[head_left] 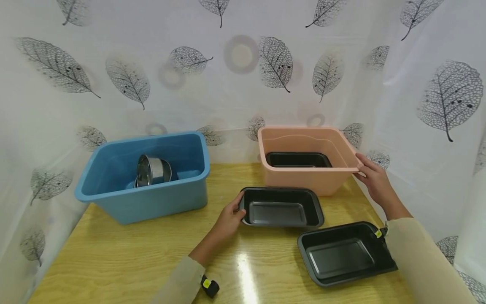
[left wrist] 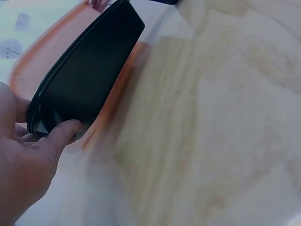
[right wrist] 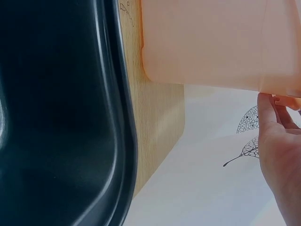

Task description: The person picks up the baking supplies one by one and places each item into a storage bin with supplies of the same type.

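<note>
The left hand [head_left: 228,219] pinches the end rim of the black pan [head_left: 282,207] on the desk [head_left: 125,257]. Such a thin grip could slip. Farther back, the right hand [head_left: 373,177] curls on the pink tub [head_left: 303,141] rim, which might tip.

We see bare wooden worktop [head_left: 133,257] open at front left; the blue plastic tub [head_left: 148,202], peach plastic tub [head_left: 303,177] and two black baking tins [head_left: 282,207] [head_left: 343,253] block the rest.
</note>
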Tool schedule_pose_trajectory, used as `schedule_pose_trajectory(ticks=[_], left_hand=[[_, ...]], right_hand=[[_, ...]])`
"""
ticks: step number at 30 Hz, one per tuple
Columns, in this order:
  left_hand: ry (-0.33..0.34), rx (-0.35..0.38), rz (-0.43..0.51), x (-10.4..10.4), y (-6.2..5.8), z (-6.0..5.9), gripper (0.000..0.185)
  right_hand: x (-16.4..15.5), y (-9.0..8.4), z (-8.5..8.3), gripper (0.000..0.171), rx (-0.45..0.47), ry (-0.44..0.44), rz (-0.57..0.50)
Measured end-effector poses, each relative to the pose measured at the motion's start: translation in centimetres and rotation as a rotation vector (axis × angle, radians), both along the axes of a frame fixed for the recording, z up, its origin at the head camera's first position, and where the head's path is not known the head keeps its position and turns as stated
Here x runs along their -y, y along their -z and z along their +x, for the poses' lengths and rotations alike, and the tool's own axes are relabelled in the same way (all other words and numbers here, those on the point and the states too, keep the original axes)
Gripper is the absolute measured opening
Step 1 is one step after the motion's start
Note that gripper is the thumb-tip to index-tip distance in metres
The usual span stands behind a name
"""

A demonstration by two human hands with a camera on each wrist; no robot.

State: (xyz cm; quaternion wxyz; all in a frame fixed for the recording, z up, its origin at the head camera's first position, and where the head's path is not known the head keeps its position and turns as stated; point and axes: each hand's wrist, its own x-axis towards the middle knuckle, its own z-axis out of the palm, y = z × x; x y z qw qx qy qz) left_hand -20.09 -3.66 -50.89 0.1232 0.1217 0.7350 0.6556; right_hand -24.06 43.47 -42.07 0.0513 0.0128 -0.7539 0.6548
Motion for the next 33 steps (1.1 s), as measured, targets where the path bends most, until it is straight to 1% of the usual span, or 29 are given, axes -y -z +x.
schedule_pose_trajectory(ticks=[3, 7, 12, 13, 16, 20, 26, 31, 33], left_hand=[[-0.004, 0.015, 0.018, 0.6, -0.8, -0.1, 0.063], [-0.003, 0.004, 0.031, 1.5, -2.1, 0.0, 0.064], [0.021, 0.002, 0.052, 2.1, -3.4, 0.4, 0.065], [0.027, 0.007, 0.056, 2.2, -3.6, 0.5, 0.065], [0.043, 0.02, 0.07, 2.5, -4.1, 0.7, 0.064], [0.067, 0.039, 0.092, 2.8, -5.0, 1.2, 0.064], [0.102, 0.036, 0.118, 3.1, -7.5, 1.5, 0.063], [0.146, 0.022, 0.162, 2.8, -9.4, 1.0, 0.063], [0.147, 0.024, 0.17, 2.6, -10.0, 0.8, 0.063]], right_hand=[[0.0, 0.0, 0.1, 0.063, 0.011, 0.009, -0.002], [0.1, -0.2, 0.1, 0.063, 0.013, 0.008, 0.032], [-0.1, -0.3, 0.2, 0.064, 0.001, 0.003, 0.06], [-0.1, -0.3, 0.2, 0.064, 0.002, 0.004, 0.049], [0.0, -0.2, 0.1, 0.063, 0.006, 0.009, 0.059], [0.1, -0.1, 0.0, 0.064, 0.008, 0.011, 0.096], [0.1, -0.2, 0.1, 0.065, 0.011, 0.006, 0.086], [0.0, -0.4, 0.1, 0.065, 0.022, 0.014, 0.113], [0.0, -0.4, 0.0, 0.065, 0.025, 0.013, 0.099]])
